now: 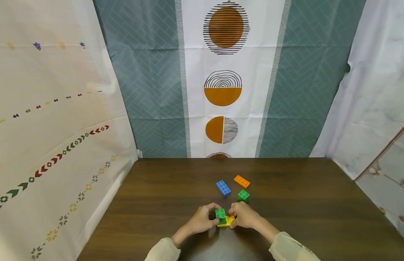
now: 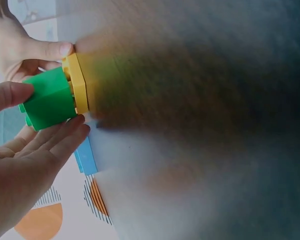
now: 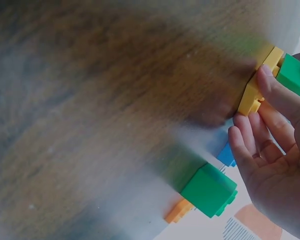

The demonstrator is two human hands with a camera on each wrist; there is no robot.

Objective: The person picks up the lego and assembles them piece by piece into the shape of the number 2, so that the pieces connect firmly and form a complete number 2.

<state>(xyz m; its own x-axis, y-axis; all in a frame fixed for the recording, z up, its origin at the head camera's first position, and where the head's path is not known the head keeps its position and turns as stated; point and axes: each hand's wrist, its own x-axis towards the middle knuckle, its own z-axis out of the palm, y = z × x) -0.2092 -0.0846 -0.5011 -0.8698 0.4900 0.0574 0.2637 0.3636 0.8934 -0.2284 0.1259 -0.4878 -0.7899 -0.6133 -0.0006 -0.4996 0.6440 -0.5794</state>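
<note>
A square green block (image 1: pixel 220 214) sits on the left part of a flat yellow brick (image 1: pixel 230 219), which lies on the table. My left hand (image 1: pixel 202 218) holds the green block between thumb and fingers; in the left wrist view the thumb (image 2: pixel 12 95) touches one side of the green block (image 2: pixel 51 97). From the right, my right hand (image 1: pixel 246 215) pinches the yellow brick. Thumb and fingers of the right hand (image 3: pixel 280 160) bracket the yellow brick (image 3: pixel 262 82) in the right wrist view. Studs show on the brick's uncovered part.
Beyond the hands lie a blue brick (image 1: pixel 223 188), an orange brick (image 1: pixel 242 181) and a second green block (image 1: pixel 243 196), just past the right hand. The dark wooden table (image 1: pixel 163 181) ends at a patterned cloth (image 1: pixel 149 90), with more cloth on both sides.
</note>
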